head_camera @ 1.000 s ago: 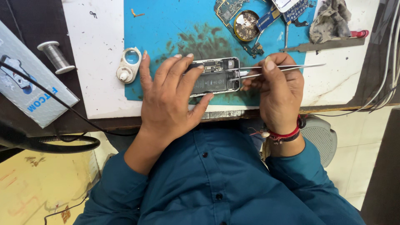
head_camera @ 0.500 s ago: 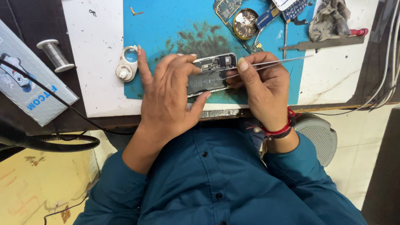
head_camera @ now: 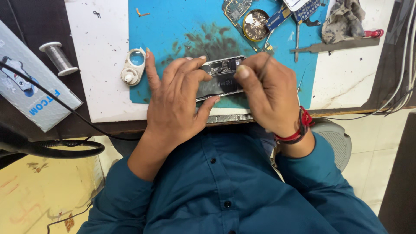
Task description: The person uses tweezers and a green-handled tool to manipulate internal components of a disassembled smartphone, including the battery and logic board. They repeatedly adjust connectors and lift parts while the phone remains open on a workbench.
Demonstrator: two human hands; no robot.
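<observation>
An opened phone (head_camera: 221, 78) is being pinned flat on the blue mat (head_camera: 173, 30), near the table's edge, by the left hand (head_camera: 177, 97). Thin tweezers (head_camera: 263, 65) are being pinched in the right hand (head_camera: 268, 93) over its right end. A slip could be caused by pressure, and exposed parts scratched.

A solder spool (head_camera: 57, 58) lies on the dark desk left of the blue mat (head_camera: 173, 26); a round tin (head_camera: 255, 24), a rag (head_camera: 342, 19) and a loupe (head_camera: 133, 66) sit nearby.
</observation>
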